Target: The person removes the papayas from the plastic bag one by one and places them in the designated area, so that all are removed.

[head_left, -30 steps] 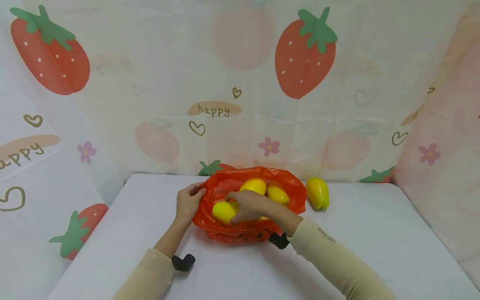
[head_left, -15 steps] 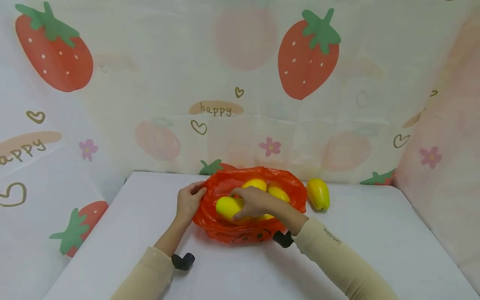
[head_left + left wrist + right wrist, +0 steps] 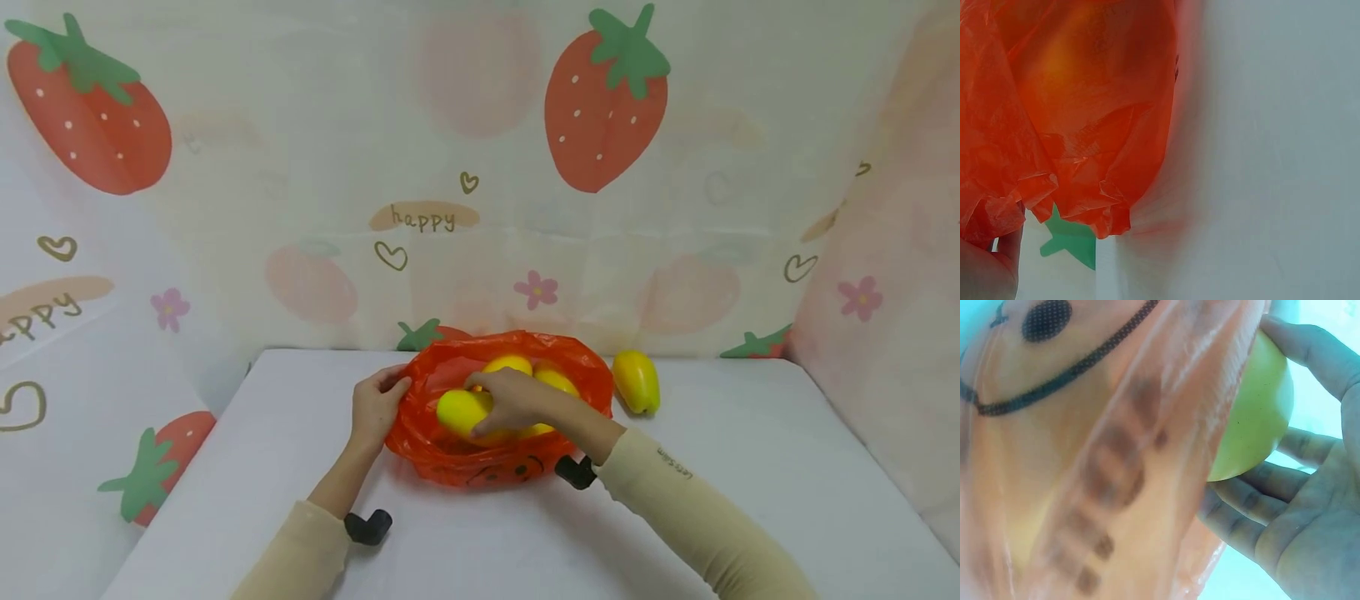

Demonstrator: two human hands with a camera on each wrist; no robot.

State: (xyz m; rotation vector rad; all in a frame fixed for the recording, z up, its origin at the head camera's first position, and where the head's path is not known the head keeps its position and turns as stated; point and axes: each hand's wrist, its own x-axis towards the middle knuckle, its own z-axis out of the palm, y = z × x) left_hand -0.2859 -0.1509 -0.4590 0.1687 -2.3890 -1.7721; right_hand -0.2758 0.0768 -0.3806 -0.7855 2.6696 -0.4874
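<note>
A red plastic bag (image 3: 450,471) with a smiley print stands on the white table, its mouth spread wide. My left hand (image 3: 372,410) grips the bag's left rim between thumb and fingers. Inside the bag's mouth, my right hand (image 3: 512,400) holds a yellow oval fruit (image 3: 461,412), fingers and thumb around its right end. More yellow fruits (image 3: 512,363) lie behind and beneath that hand, partly covered by it. The right wrist view shows the held fruit (image 3: 1260,406) between thumb and fingers, half hidden by the bag's film. In the left wrist view, crumpled bag film (image 3: 1104,144) fills the left side.
Just right of the bag, another yellow fruit (image 3: 637,382) with a greenish tip lies on the table (image 3: 720,467). A strawberry-print curtain (image 3: 480,133) hangs right behind the table's back edge and along both sides.
My right hand has shifted slightly right and up within the bag's mouth, bringing the held yellow fruit along. The left hand keeps its grip on the rim.
</note>
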